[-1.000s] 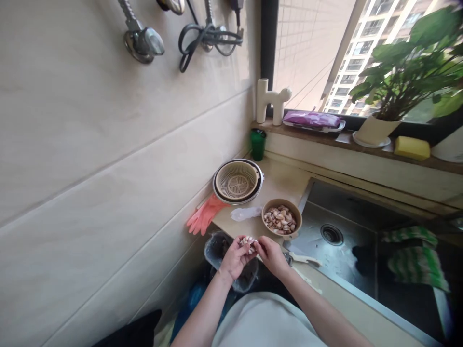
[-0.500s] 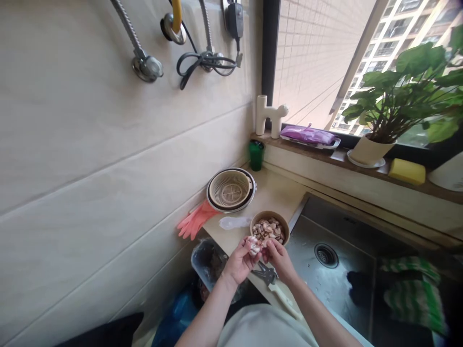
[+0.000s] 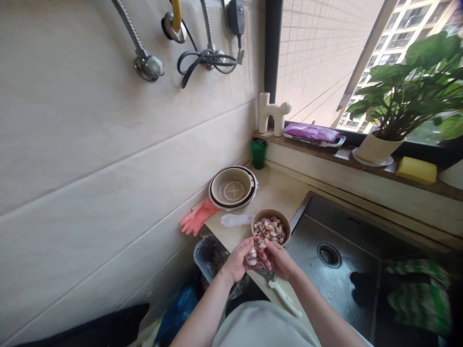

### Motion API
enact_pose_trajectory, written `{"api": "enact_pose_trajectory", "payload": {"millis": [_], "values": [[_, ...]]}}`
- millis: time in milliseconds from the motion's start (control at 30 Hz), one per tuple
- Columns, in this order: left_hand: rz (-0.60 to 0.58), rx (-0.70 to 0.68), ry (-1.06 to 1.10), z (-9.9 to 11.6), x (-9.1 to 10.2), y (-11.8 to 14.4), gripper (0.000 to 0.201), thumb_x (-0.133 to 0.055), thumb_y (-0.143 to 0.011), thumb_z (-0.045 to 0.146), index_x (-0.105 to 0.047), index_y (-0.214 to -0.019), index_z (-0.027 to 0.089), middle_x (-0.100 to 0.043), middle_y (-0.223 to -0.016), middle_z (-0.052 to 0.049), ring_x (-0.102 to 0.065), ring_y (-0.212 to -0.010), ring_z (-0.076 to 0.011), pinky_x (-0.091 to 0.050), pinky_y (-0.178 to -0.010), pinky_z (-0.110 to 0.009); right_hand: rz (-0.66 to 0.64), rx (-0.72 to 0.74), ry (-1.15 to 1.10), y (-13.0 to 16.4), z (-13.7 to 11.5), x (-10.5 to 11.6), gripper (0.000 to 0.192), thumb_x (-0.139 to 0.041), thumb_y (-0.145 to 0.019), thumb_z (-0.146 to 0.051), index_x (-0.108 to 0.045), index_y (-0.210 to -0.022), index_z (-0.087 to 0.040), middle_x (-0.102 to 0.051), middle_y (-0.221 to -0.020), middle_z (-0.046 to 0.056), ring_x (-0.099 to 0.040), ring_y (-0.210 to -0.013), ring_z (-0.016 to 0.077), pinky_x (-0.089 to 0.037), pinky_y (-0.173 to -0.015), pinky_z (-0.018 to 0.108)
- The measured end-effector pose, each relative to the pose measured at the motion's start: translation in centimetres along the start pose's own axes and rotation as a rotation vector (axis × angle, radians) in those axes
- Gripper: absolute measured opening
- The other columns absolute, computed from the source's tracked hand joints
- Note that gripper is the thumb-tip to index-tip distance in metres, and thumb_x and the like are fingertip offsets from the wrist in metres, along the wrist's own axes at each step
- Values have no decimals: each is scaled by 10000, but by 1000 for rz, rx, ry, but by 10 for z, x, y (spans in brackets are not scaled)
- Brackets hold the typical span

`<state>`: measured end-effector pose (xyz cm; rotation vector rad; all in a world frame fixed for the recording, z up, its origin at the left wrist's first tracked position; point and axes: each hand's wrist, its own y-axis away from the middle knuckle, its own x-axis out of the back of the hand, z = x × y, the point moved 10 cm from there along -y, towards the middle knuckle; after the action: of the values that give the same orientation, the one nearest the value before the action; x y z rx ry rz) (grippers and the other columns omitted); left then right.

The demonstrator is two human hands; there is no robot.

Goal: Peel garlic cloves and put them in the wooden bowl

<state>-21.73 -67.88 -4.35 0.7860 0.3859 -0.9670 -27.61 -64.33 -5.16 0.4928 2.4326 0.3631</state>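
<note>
Head view: far left is the tiled wall (image 3: 90, 159) with hose fittings (image 3: 146, 65) and a black cable (image 3: 206, 60) hanging high up. Lower down, pink rubber gloves (image 3: 197, 219) hang over the edge of the desk (image 3: 278, 193), and below that edge sits a bin (image 3: 210, 253) lined with clear plastic. On the desk stand a round strainer basket (image 3: 233, 188), a clear plastic scrap (image 3: 235, 220) just in front of it, and a green cup (image 3: 258, 153) in the corner. The left hand (image 3: 238, 260) is cupped, its fingers curled around a small cluster of garlic (image 3: 252, 255) held over the desk edge, just in front of the bowl (image 3: 271, 226) of garlic cloves. The right hand (image 3: 280, 260) meets it, fingers pinched on the same garlic. Beneath the hands lies a pair of scissors (image 3: 277, 286) with pale handles. To the right is the steel sink (image 3: 347, 260) with a green striped cloth (image 3: 412, 289) inside. On the sill above stand a white figure (image 3: 273, 113), a purple packet (image 3: 313, 132), a potted plant (image 3: 398, 106) and a yellow sponge (image 3: 415, 169).
</note>
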Motion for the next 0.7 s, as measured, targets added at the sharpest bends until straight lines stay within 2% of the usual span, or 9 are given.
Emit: {"api": "enact_pose_trajectory", "payload": {"millis": [100,200,267,367,433,500,567,633,700], "values": [[-21,45,-86,-11,10,7,351,-637,-753,381,-588,-1021,159,-620,-694,-44,-580,-558,-120,-446,-515,-217,-40,-86,56,2,22,-14,461,-579,-711,-603,-492,-635,-156,-455,-435,-72,-310,-294,24,-207,-293,159],[-1,36,-45,-24,28,13,261,-650,-747,372,-593,-861,144,-617,-661,-42,-580,-557,-115,-452,-543,-222,43,-142,152,1,47,-14,482,-559,-702,-635,-499,-641,-160,-445,-414,-76,-317,-284,28,-196,-279,154],[30,51,17,-37,41,17,268,-637,-753,399,-564,-777,143,-607,-633,-36,-575,-544,-113,-452,-532,-219,125,-182,233,0,62,-13,504,-513,-713,-663,-489,-615,-169,-419,-393,-79,-310,-275,35,-193,-274,162],[64,63,123,-54,57,21,301,-626,-758,422,-521,-708,144,-570,-575,-10,-535,-485,-85,-434,-490,-190,218,-180,387,-2,70,-16,518,-411,-772,-664,-453,-569,-189,-396,-388,-68,-298,-275,50,-208,-279,190],[116,70,194,-62,71,25,299,-634,-754,419,-518,-713,146,-547,-562,12,-529,-480,-78,-462,-512,-203,245,-139,530,1,64,-15,513,-316,-827,-633,-465,-597,-199,-450,-433,-36,-368,-319,83,-287,-315,220],[205,82,251,-68,89,31,295,-641,-748,421,-530,-747,147,-554,-599,15,-561,-526,-93,-506,-558,-247,253,-28,792,10,49,-5,474,-299,-851,-589,-514,-676,-204,-555,-558,18,-507,-463,146,-420,-441,285],[287,72,292,-68,109,37,291,-654,-739,411,-538,-782,148,-577,-663,5,-588,-577,-111,-529,-574,-280,259,163,1186,27,30,12,382,-410,-825,-550,-572,-809,-204,-636,-793,83,-592,-744,234,-478,-677,378],[321,47,316,-65,126,43,289,-658,-738,402,-543,-812,148,-595,-722,-6,-600,-597,-118,-541,-571,-298,324,309,1551,49,23,40,424,-519,-759,-525,-574,-1026,-200,-586,-1115,135,-507,-1056,328,-414,-867,469],[333,29,330,-61,141,47,295,-661,-735,402,-544,-834,149,-601,-744,-10,-604,-600,-120,-546,-568,-305,405,315,1820,65,30,77,549,-558,-716,-500,-522,-1158,-177,-514,-1232,173,-419,-1162,386,-365,-905,538]]}}
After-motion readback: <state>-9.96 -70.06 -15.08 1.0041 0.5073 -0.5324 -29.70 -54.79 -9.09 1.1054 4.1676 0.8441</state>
